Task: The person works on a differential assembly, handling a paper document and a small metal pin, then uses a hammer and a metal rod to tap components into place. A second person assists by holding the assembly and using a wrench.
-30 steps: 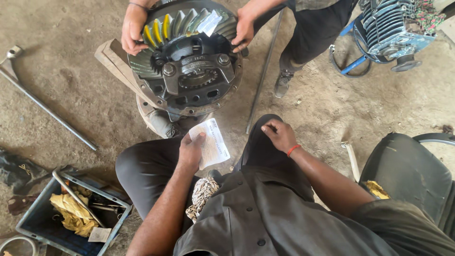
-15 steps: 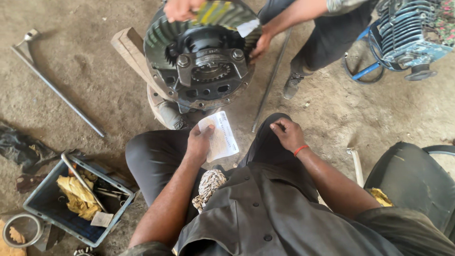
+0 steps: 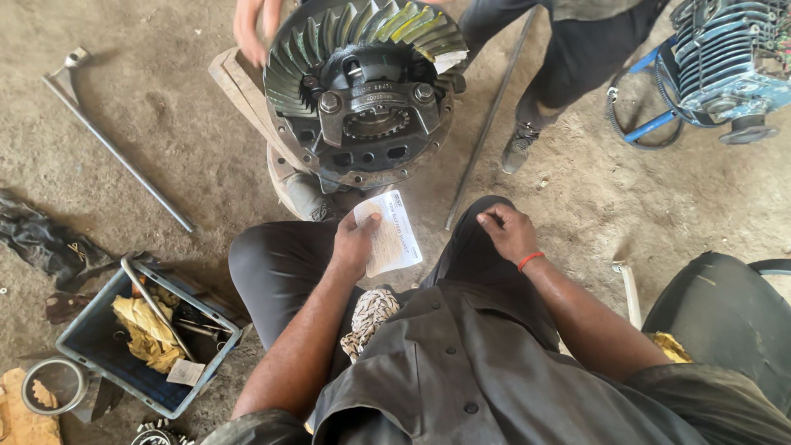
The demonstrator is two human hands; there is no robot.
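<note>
Your left hand (image 3: 356,241) is pinching a small white packet (image 3: 389,234) by its near edge, thumb on top, held out over your left knee just below the gear housing (image 3: 362,99). Your right hand (image 3: 508,233) holds nothing; it rests loosely curled, palm down, on your right knee.

Risks, as I judge them:

- The packet is held by one edge only. A loose pinch and it drops onto the dirt floor (image 3: 165,107), picking up grit.
- The housing stands tilted on a wood block (image 3: 239,82) w/ a co-worker's hand (image 3: 254,25) steadying the toothed ring at the top. If that hand slips, the heavy casting could tip toward your knees and left hand, which sit right beside it.
- The ring gear teeth are exposed, so fingers near them could get pinched if the thing rolls.
- The long steel bar (image 3: 486,124) lies btwn you and the co-worker's shoe (image 3: 517,150): a trip hazard.
- The tool tray (image 3: 99,363) at your left is close to your elbow and easy to knock.
</note>
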